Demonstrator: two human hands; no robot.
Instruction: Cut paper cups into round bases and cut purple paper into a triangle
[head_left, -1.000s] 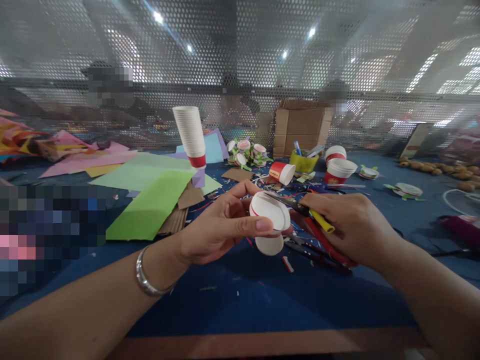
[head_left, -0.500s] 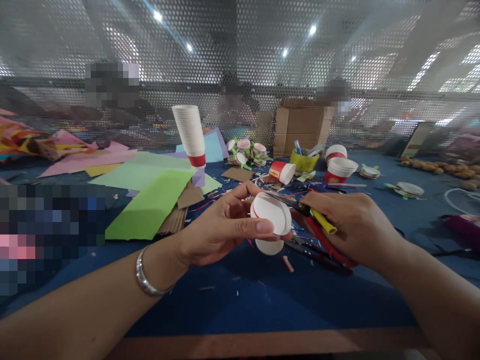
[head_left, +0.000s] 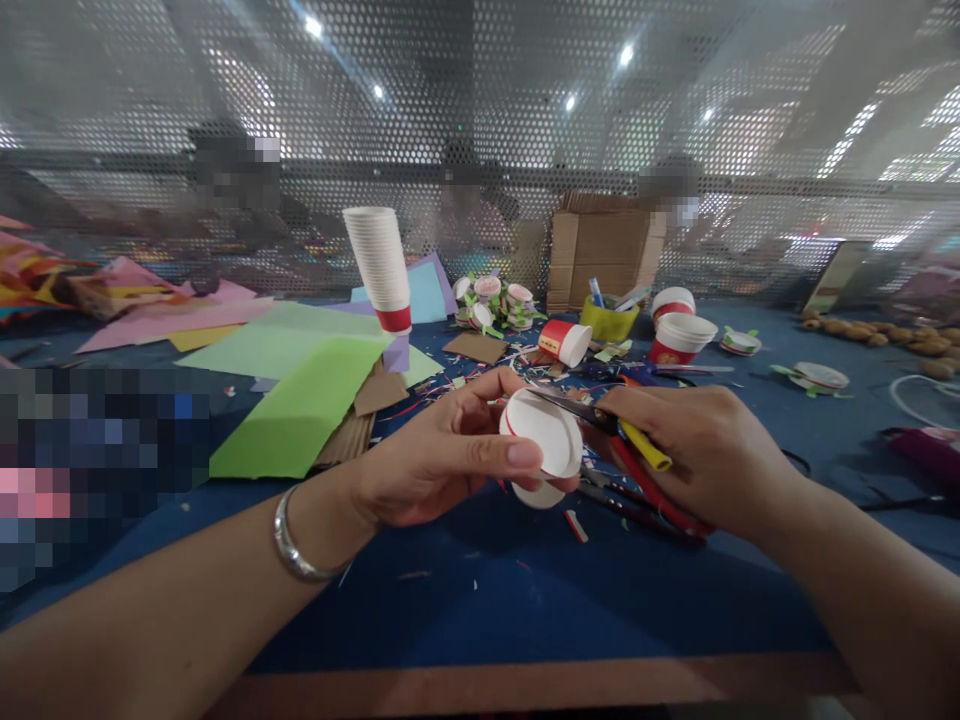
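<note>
My left hand (head_left: pixel 457 450), with a silver bracelet at the wrist, pinches a round white paper cup bottom (head_left: pixel 551 430) with a thin red line along its low rim. The thumb lies across its front. My right hand (head_left: pixel 690 445) is closed on scissors (head_left: pixel 643 446) with a yellow handle grip. Their blades lie against the upper edge of the cup bottom; how far they bite is hidden. Below it, another white disc (head_left: pixel 538 495) rests on the blue table. Beside that lies a second pair of scissors (head_left: pixel 637 505) with red handles, partly under my right hand.
A tall stack of paper cups (head_left: pixel 379 265) stands back left, near green paper sheets (head_left: pixel 300 410). Paper scraps, a tipped red cup (head_left: pixel 562 342), a yellow-green basket (head_left: pixel 609 322) and cardboard (head_left: pixel 604 255) lie behind my hands. Small turtle-like paper crafts (head_left: pixel 817 377) sit right.
My hands and the scissors have hardly moved. The cup bottom is tilted very slightly differently, and the blades stay at its upper edge.
</note>
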